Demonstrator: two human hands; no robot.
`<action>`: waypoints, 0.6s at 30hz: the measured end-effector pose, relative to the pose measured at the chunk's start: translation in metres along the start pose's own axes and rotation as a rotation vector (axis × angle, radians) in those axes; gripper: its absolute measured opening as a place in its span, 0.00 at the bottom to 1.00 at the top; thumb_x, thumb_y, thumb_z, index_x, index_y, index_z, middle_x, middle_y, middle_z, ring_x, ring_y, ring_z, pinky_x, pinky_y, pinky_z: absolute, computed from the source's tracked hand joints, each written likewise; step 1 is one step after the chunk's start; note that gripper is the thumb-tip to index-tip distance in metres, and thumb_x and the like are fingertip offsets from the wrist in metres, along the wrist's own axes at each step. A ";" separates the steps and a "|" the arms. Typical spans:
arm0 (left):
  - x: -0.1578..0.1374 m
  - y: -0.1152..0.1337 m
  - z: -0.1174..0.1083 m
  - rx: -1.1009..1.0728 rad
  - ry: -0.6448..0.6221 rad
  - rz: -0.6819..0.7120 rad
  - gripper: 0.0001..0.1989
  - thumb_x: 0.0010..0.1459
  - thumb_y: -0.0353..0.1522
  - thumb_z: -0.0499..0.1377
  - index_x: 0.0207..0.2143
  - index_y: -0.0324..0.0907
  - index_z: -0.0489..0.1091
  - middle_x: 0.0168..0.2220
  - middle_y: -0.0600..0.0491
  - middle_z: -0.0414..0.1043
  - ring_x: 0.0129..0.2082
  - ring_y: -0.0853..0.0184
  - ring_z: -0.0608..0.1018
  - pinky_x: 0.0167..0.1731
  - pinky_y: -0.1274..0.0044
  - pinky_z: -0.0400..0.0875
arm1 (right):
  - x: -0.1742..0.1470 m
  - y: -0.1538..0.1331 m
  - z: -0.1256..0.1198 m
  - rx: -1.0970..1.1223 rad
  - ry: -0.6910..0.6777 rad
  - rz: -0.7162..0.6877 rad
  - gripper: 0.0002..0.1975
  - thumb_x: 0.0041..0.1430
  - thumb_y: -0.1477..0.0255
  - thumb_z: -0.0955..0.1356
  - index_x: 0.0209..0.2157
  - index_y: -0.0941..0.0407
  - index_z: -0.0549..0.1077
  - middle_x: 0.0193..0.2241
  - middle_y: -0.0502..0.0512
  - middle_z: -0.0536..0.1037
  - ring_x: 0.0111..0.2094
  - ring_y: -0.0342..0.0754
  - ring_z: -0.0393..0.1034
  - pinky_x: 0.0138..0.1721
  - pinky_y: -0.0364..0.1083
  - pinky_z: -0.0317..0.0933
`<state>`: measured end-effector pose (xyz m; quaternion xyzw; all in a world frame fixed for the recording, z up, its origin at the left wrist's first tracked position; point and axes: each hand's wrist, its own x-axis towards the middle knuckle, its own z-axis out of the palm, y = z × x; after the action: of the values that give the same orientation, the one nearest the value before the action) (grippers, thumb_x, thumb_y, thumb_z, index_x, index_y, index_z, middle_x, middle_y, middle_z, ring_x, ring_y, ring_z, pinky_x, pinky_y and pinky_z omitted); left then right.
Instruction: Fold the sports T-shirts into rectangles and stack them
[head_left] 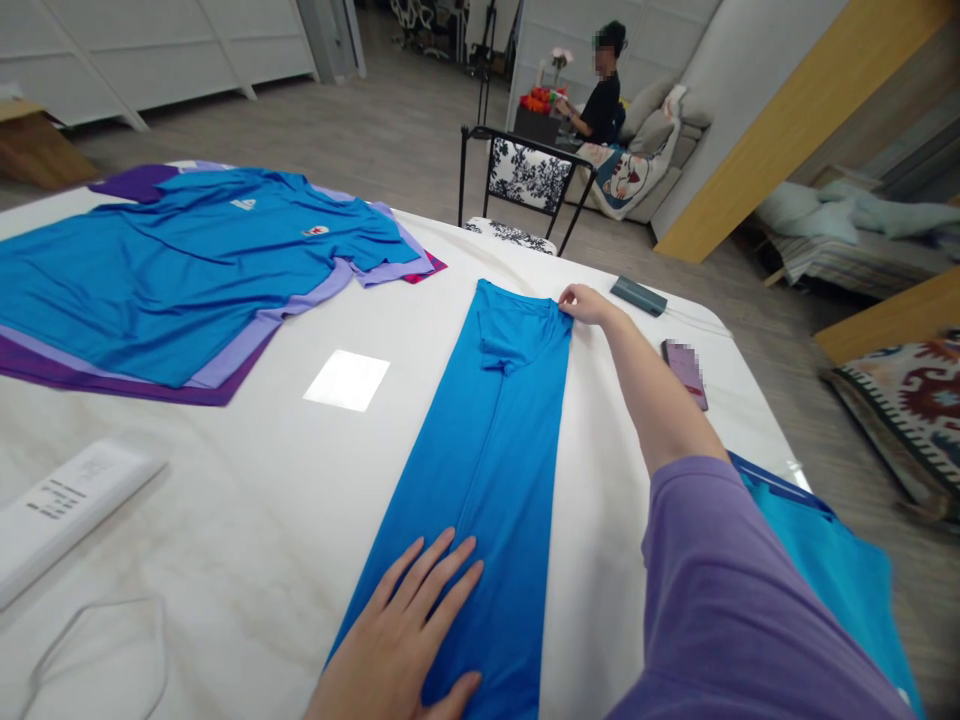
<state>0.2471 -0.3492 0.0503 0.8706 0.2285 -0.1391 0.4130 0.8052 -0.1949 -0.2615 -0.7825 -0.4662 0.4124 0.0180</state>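
A blue T-shirt [487,450], folded lengthwise into a long strip, lies on the white table [247,480] before me. One short sleeve [510,335] is folded back over its far end. My left hand [405,630] rests flat on the near part of the strip, fingers spread. At the far right corner, by the collar, my right hand [585,303] pinches the cloth between thumb and fingers. The near end of the shirt runs out of view below.
Blue, lavender and purple shirts [202,270] lie spread in layers at left. A white box [71,510] and a cord [161,640] are near left. A dark case [639,296], a phone [684,372] and blue cloth [832,560] are at right. A chair [529,180] and a seated person [604,95] are beyond.
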 end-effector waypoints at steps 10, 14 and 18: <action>-0.005 -0.001 0.008 0.101 0.060 0.041 0.56 0.63 0.54 0.62 0.87 0.60 0.40 0.83 0.63 0.53 0.84 0.54 0.59 0.75 0.52 0.80 | -0.079 -0.140 0.075 0.023 -0.259 -0.506 0.16 0.68 0.57 0.77 0.43 0.55 0.79 0.43 0.58 0.83 0.42 0.53 0.74 0.44 0.48 0.65; -0.007 0.002 0.016 0.161 0.111 0.074 0.53 0.64 0.60 0.61 0.86 0.57 0.52 0.84 0.59 0.53 0.85 0.53 0.57 0.74 0.52 0.80 | -0.108 -0.163 0.080 0.115 -0.024 -0.419 0.14 0.76 0.59 0.70 0.51 0.55 0.79 0.49 0.60 0.83 0.47 0.55 0.76 0.51 0.51 0.68; -0.007 0.017 0.009 0.132 0.133 0.088 0.45 0.73 0.58 0.59 0.82 0.44 0.62 0.84 0.45 0.56 0.83 0.45 0.63 0.79 0.48 0.69 | -0.150 -0.177 0.079 -0.001 -0.007 -0.260 0.15 0.77 0.65 0.68 0.57 0.58 0.79 0.58 0.66 0.83 0.55 0.60 0.77 0.59 0.56 0.68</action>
<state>0.2490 -0.3675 0.0590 0.9123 0.2073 -0.0774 0.3445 0.5924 -0.2344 -0.1463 -0.7141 -0.5639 0.4089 0.0694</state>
